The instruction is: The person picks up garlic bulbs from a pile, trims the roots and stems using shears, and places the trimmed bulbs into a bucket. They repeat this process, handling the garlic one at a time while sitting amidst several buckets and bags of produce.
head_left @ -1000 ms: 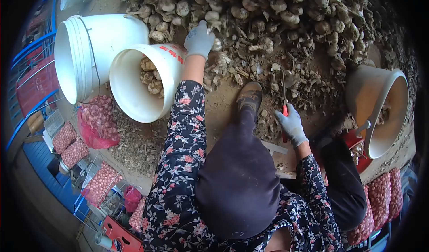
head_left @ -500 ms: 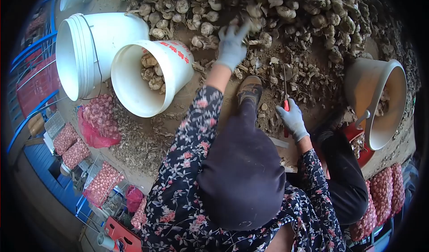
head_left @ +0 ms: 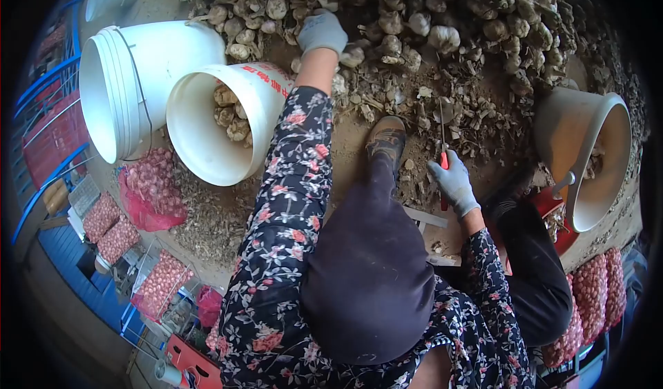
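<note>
My left hand point(head_left: 322, 33), in a pale glove, is down at the near edge of a heap of dried garlic bulbs point(head_left: 445, 38). Its fingers are curled, and whatever lies under them is hidden by the hand. In my right hand point(head_left: 454, 185), also gloved, I grip red-handled shears point(head_left: 443, 160) whose long narrow blade points away from me toward the garlic. Cut stems and dry scraps point(head_left: 476, 121) cover the ground beyond the blade.
A white bucket point(head_left: 181, 123) lies tipped at left with garlic bulbs inside, beside a larger white bucket point(head_left: 103, 99). At right another bucket point(head_left: 618, 161) lies tipped by a red container point(head_left: 568, 240). A pink net bag point(head_left: 153, 189) and my shoe point(head_left: 387, 140) are nearby.
My left hand has moved left across the heap's edge, from outstretched fingers to curled ones. My right hand stays almost in place with the shears.
</note>
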{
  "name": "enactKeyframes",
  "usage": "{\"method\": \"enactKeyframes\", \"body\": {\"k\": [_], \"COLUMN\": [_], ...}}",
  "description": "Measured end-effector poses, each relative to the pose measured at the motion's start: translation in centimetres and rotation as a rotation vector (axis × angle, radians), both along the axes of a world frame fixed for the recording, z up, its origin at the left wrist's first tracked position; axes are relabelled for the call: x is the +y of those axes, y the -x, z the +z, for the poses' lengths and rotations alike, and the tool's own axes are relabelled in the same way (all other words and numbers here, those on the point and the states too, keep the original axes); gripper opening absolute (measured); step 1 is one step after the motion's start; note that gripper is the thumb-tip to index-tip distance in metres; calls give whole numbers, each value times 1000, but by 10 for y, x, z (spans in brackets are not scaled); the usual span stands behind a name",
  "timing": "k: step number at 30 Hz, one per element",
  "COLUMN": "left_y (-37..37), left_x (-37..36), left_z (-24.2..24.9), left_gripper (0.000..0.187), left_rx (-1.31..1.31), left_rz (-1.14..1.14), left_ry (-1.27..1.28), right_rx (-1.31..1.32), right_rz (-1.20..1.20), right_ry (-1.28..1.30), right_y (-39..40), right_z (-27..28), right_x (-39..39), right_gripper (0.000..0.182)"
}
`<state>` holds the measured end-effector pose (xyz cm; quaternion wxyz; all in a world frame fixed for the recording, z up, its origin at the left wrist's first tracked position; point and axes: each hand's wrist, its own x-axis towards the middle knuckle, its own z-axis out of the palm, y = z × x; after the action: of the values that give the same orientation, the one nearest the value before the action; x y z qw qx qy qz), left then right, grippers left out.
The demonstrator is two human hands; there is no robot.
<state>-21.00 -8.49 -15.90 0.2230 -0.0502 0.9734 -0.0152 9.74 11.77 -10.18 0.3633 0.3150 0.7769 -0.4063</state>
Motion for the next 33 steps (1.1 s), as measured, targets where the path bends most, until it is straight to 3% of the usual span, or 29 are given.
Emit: {"method": "enactKeyframes", "body": {"k": [1, 3, 4, 5, 7, 11, 13, 15, 17, 19, 20, 21, 22, 23, 26, 28, 29, 31, 33], "left_y": [-1, 11, 14, 1, -11, -13, -14, -18, -6, -1, -2, 40, 9, 12, 27, 41, 49, 58, 17], "left_x": [-8, -40, -60, -64, -74, -76, -70, -63, -85, -108, -114, -216, -169, -176, -219, -262, -289, -332, -250], "left_z": [4, -2, -8, 8, 30, 24, 33, 71, 96, 141, 180, 175, 239, 276, 329, 336, 328, 299, 279], "left_gripper": [38, 38, 52, 42, 42, 44, 38, 34, 34, 35, 33, 26, 27, 23, 25, 29, 29, 35, 33], "left_rx": [28, -72, -253, -167, -57, 60, 188, 313, 250, 544, 717, 990, 990, 1158, 1344, 1367, 1364, 896, 1366], "left_rz": [4, 3, 346, 631, 740, 760, 938, 748, 626, 382, 193, -267, 183, -110, 7, 351, 354, -79, -440], "left_ry": [-81, -276, -682, -987, -1158, -1194, -1287, -1330, -1419, -1497, -1408, -577, -1313, -1082, -1050, -421, -419, 414, 499], "right_rx": [-13, 12, 41, 43, 22, 50, 59, 75, 73, 67, 72, 80, 99, 101, 69, 67, 66, 50, 210], "right_rz": [-8, 3, 14, 13, 52, 79, 60, 44, 36, 32, 42, 51, 44, 44, 68, 72, 77, 62, 79], "right_ry": [5, -6, -14, -7, -3, -8, -4, 1, 17, 32, 20, 7, -3, 3, -26, -21, -23, -14, -48], "right_y": [0, -1, -2, -3, -6, -6, -11, -11, -11, -12, -13, -14, -17, -18, -18, -19, -20, -22, -25], "right_z": [0, 1, 0, -1, -2, 9, 10, 11, 15, 16, 17, 17, 12, 12, 8, 6, 5, 9, 10], "right_x": [1, 2, 1, 1, 1, -7, -9, -9, -10, -8, -8, -6, -5, -4, -3, -3, -3, -5, -5], "right_gripper": [43, 43, 43, 43, 44, 44, 45, 45, 47, 47, 46, 46, 44, 44, 44, 44, 44, 43, 39]}}
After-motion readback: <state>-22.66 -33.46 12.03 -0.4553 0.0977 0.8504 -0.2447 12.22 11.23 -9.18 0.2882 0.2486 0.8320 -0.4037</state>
